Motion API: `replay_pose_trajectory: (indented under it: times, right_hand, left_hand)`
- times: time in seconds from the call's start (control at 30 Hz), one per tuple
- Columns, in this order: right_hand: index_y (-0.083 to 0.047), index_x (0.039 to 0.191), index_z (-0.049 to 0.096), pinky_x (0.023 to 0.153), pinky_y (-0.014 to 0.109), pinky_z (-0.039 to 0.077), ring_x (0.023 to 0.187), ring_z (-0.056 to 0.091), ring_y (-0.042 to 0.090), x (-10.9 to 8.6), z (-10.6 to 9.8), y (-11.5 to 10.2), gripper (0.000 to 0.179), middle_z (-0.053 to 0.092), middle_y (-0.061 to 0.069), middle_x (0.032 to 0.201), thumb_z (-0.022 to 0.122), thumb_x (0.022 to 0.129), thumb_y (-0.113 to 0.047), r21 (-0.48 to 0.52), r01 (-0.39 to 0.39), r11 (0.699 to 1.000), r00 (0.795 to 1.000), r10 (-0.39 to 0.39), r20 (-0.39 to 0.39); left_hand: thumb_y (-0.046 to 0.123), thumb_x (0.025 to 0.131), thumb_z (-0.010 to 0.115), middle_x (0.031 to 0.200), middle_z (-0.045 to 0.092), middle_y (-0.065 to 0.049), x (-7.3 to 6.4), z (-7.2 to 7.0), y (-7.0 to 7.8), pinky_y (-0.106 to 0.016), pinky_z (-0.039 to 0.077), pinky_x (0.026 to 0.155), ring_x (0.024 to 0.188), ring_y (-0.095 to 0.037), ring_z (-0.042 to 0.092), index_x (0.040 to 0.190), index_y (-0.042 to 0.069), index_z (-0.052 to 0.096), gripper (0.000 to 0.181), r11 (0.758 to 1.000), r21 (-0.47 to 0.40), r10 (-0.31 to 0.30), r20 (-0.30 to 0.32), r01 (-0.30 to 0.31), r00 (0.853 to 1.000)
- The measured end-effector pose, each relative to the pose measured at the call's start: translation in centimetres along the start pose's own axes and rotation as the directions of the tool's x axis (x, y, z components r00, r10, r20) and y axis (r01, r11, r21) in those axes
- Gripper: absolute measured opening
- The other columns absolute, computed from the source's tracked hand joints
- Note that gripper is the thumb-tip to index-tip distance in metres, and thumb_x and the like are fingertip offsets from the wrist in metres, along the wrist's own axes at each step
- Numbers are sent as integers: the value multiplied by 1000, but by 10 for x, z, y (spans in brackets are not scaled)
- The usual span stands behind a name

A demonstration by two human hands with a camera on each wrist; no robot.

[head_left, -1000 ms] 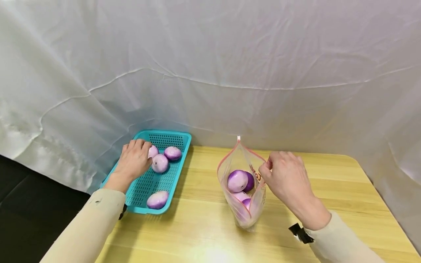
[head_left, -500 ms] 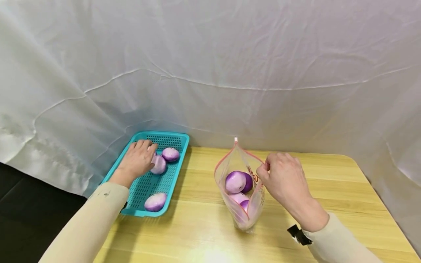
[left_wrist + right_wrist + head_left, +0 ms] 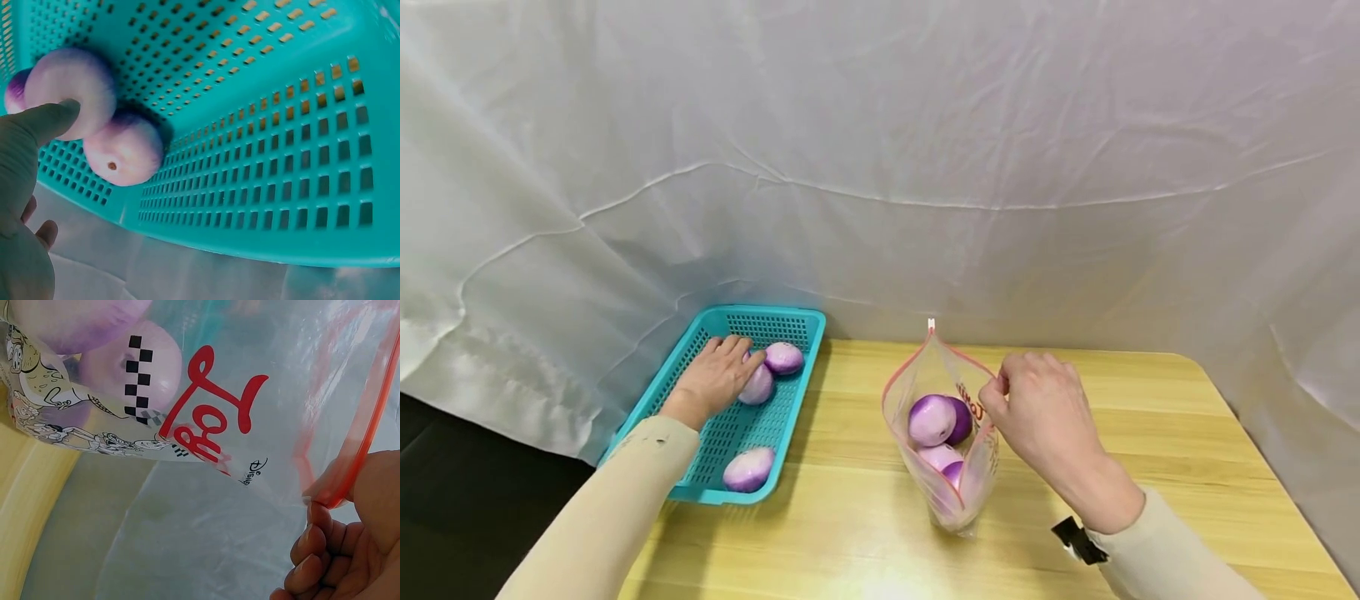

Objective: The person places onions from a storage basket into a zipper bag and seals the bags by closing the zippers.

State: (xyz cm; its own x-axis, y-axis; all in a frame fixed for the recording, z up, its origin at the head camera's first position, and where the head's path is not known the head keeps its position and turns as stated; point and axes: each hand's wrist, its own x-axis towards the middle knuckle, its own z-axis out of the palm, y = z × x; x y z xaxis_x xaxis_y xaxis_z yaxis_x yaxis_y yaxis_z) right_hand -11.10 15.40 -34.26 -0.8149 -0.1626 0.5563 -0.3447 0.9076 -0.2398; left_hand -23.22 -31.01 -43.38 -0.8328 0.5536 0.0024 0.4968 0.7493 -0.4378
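My left hand (image 3: 715, 375) reaches into the turquoise perforated basket (image 3: 730, 437), over a cluster of purple onions. In the left wrist view its thumb lies against the nearest onion (image 3: 75, 81), while another onion (image 3: 125, 153) sits just beyond, by the basket wall. The hand partly covers this cluster in the head view. My right hand (image 3: 1037, 408) pinches the red-edged rim of a clear zip bag (image 3: 262, 425) between thumb and fingers. The bag stands with its mouth spread, and several onions (image 3: 932, 421) lie inside. Red lettering and cartoon figures are printed on its side.
One more onion (image 3: 748, 469) lies apart near the basket's front end. The wooden table (image 3: 1120, 383) has a rounded far right corner. A pale grey curtain (image 3: 880, 167) hangs close behind basket and bag. Something black (image 3: 467, 517) fills the lower left.
The left hand has shifted slightly right over the clustered onions and now hides one of them. The right hand keeps its pinch on the bag rim. The whole head view has drifted a little.
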Motion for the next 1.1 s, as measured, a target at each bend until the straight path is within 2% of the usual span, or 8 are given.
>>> replay_pose_trajectory:
  times: [0.2,0.43,0.6,0.73,0.9,1.1]
  right_hand:
    - [-15,64,50,69,47,41,65,48,27,-1,-2,0,21,48,-1,62,61,81,-8,-5,-22,1000,999,22,46]
    - [-15,64,51,70,47,42,67,50,28,-2,-3,-1,21,50,0,63,61,82,-9,-14,-34,999,997,35,67]
    - [-15,64,51,70,47,42,67,50,27,-3,-2,-3,21,49,0,63,61,82,-9,-13,-29,999,998,30,61]
    - [-15,65,51,68,45,41,66,49,26,-3,-3,-3,21,49,-1,62,62,82,-9,-15,-25,1000,998,25,52]
    - [-15,64,51,67,44,41,65,49,26,-4,-4,-3,22,49,-1,62,61,82,-9,-20,-25,999,999,26,48]
    - [-16,65,51,68,44,40,66,50,26,-4,-5,-4,21,49,0,63,61,82,-10,-18,-39,999,997,40,69]
  left_hand:
    - [-6,89,78,135,52,-20,-2,9,-1,-54,47,106,126,-39,51,146,14,47,67,994,106,35,44,-40,998]
    - [-5,88,80,132,52,-19,3,12,1,-52,47,105,124,-37,52,139,16,47,64,985,154,71,39,-76,997]
    - [-2,87,81,127,51,-17,4,17,2,-51,48,101,119,-36,51,135,17,46,63,976,204,63,75,-77,995]
    - [1,86,83,131,50,-17,1,19,1,-51,47,103,123,-36,50,141,18,44,69,967,243,53,119,-80,992]
    - [2,86,84,134,50,-18,1,19,1,-52,46,107,126,-37,51,145,17,43,73,969,235,44,139,-76,989]
    - [0,87,82,130,51,-18,0,20,1,-52,48,104,123,-37,53,141,17,44,68,970,232,41,123,-69,992]
